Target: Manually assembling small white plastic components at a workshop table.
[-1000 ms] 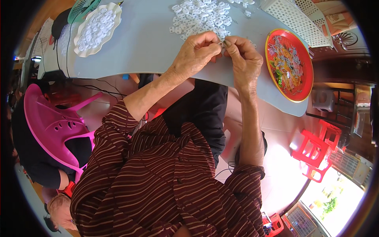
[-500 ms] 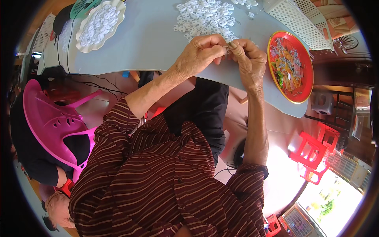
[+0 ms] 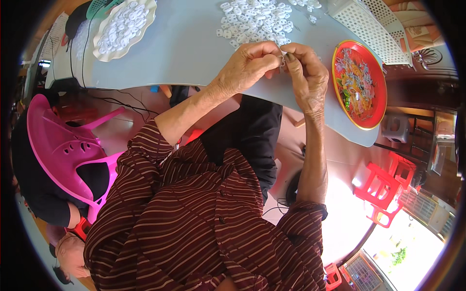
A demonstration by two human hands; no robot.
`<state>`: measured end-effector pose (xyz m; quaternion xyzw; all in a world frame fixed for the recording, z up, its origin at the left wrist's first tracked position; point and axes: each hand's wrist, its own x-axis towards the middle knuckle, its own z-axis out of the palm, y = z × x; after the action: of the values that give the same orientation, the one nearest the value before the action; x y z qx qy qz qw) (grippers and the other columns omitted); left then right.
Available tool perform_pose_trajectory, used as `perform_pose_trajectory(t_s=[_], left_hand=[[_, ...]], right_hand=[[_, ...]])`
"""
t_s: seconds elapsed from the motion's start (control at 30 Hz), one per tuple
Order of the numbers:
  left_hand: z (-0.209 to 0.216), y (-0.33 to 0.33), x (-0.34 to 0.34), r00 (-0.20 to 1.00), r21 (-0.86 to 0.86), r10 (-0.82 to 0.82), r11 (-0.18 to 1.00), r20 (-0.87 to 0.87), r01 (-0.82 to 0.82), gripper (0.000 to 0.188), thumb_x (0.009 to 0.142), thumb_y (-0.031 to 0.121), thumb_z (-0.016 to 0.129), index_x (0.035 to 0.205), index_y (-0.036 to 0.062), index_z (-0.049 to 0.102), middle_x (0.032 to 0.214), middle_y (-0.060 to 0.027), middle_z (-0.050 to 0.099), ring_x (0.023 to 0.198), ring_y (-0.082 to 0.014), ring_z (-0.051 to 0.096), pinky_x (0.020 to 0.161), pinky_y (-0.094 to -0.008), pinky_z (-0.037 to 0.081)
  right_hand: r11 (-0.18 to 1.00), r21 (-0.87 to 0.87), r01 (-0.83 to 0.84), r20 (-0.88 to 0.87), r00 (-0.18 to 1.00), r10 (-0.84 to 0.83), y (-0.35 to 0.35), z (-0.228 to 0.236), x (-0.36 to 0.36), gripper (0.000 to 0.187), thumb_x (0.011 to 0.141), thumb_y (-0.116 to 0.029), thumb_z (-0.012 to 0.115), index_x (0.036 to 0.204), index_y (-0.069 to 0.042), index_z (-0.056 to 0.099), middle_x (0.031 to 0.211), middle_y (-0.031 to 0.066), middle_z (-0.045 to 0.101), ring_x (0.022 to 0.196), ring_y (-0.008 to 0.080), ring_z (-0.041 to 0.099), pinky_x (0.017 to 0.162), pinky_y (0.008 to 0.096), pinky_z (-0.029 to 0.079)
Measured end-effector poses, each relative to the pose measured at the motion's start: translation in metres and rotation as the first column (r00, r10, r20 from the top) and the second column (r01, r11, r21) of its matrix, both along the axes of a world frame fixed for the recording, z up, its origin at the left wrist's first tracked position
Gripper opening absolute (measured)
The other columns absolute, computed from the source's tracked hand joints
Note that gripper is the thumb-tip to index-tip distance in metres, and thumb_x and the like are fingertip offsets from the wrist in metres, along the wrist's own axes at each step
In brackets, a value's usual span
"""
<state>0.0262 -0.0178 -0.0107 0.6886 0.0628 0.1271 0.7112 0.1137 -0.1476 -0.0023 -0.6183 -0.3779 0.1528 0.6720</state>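
My left hand [image 3: 250,63] and my right hand [image 3: 307,72] meet above the near edge of the table, fingertips almost touching. A small pale piece [image 3: 282,59] shows between the left thumb and finger; its exact kind is too small to make out. The right thumb and forefinger are pinched beside it, and what they hold is hidden. Just beyond my hands lies a heap of small white plastic pieces with holes [image 3: 255,22]. To the right of my right hand, a red round tray [image 3: 376,92] with a gold rim holds many tiny clear and grey slivers and one white piece.
A scalloped white dish [image 3: 103,56] full of white pieces stands at the left of the grey-blue table [image 3: 179,48]. A perforated white basket [image 3: 364,34] stands at the far right. Another person sits by a pink chair [image 3: 48,140] at left. Red stools [image 3: 378,186] stand at right.
Both hands stay together, with the fingers shifting slightly around the small piece. The right fingers have turned a little. The view has moved slightly.
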Motion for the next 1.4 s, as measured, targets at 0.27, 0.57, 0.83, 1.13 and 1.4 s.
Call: perform_pose_trajectory(t_s=[0.27, 0.57, 0.83, 1.13, 1.4], left_hand=[[-0.006, 0.001, -0.002, 1.000, 0.025, -0.018, 1.000, -0.004, 0.018, 0.015, 0.085, 0.011, 0.048, 0.084, 0.0002, 0.058, 0.071, -0.0012, 0.055, 0.067, -0.0076, 0.049, 0.065, -0.0232, 0.041], [0.001, 0.000, -0.003, 0.999, 0.019, -0.030, 0.999, -0.030, 0.030, 0.016, 0.086, 0.015, 0.049, 0.081, 0.0022, 0.058, 0.067, 0.0010, 0.052, 0.065, -0.0069, 0.048, 0.062, -0.0232, 0.039], [0.001, 0.002, -0.002, 0.998, 0.056, -0.032, 0.998, -0.051, 0.034, 0.018, 0.087, 0.017, 0.050, 0.079, 0.0026, 0.057, 0.068, 0.0010, 0.052, 0.064, -0.0065, 0.048, 0.061, -0.0234, 0.039], [0.012, -0.009, -0.010, 0.998, 0.108, 0.054, 0.993, -0.012, -0.052, 0.012, 0.087, 0.011, 0.050, 0.087, 0.0005, 0.056, 0.067, 0.0043, 0.047, 0.062, -0.0032, 0.038, 0.056, -0.0203, 0.034], [-0.002, -0.004, -0.006, 0.999, 0.062, 0.034, 0.997, 0.028, -0.036, 0.015, 0.090, 0.014, 0.051, 0.087, 0.0003, 0.057, 0.069, 0.0041, 0.047, 0.063, -0.0036, 0.040, 0.056, -0.0204, 0.034]], right_hand=[[0.982, -0.118, 0.150, 0.270, 0.956, -0.114, 0.001, 0.000, -0.007, 0.013, 0.089, -0.002, 0.052, 0.100, -0.002, 0.060, 0.072, 0.0042, 0.063, 0.062, 0.0078, 0.057, 0.057, 0.0233, 0.047], [0.996, -0.085, 0.035, -0.088, 0.995, -0.042, -0.007, 0.002, 0.000, 0.013, 0.092, -0.012, 0.056, 0.096, -0.001, 0.058, 0.064, 0.0016, 0.056, 0.058, 0.0061, 0.049, 0.053, 0.0213, 0.040], [0.999, -0.048, -0.004, -0.154, 0.988, -0.004, -0.006, -0.010, 0.001, 0.017, 0.091, -0.016, 0.060, 0.085, 0.000, 0.059, 0.063, 0.0006, 0.055, 0.057, 0.0060, 0.047, 0.051, 0.0212, 0.038], [0.974, -0.116, 0.194, -0.069, 0.977, -0.203, -0.002, -0.013, -0.010, 0.023, 0.090, -0.020, 0.062, 0.077, -0.002, 0.058, 0.058, -0.0023, 0.052, 0.053, 0.0039, 0.044, 0.048, 0.0196, 0.034], [0.984, -0.011, 0.177, -0.259, 0.950, -0.174, 0.000, -0.012, -0.014, 0.017, 0.089, -0.015, 0.063, 0.080, 0.000, 0.060, 0.065, 0.0002, 0.057, 0.055, 0.0055, 0.048, 0.051, 0.0197, 0.038]])
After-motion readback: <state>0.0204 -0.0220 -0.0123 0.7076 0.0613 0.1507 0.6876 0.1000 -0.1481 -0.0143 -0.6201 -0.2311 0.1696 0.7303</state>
